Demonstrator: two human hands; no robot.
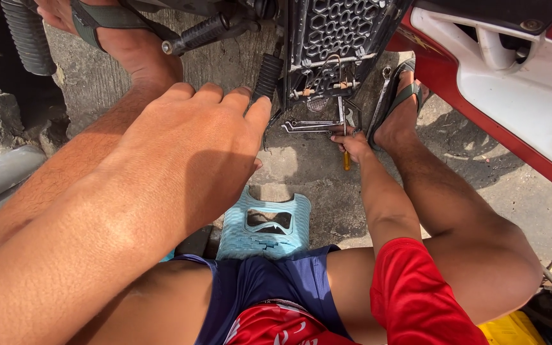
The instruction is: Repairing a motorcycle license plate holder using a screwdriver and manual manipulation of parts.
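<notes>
I'm looking down at what seems an outdoor roadside repair spot: bare cracked concrete ground (314, 166), a red and white motorcycle body (519, 96), steel spanners (308, 126) lying loose, and a low pale-blue plastic stool (266, 223).

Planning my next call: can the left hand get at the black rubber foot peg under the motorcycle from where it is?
Probably yes. The left hand is spread open with its fingertips right beside the black foot peg, and nothing lies between them. The right hand is busy lower down among the wrenches.

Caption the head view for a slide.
Left hand near a motorcycle footpeg; right hand grips a yellow-handled tool by wrenches.
</notes>
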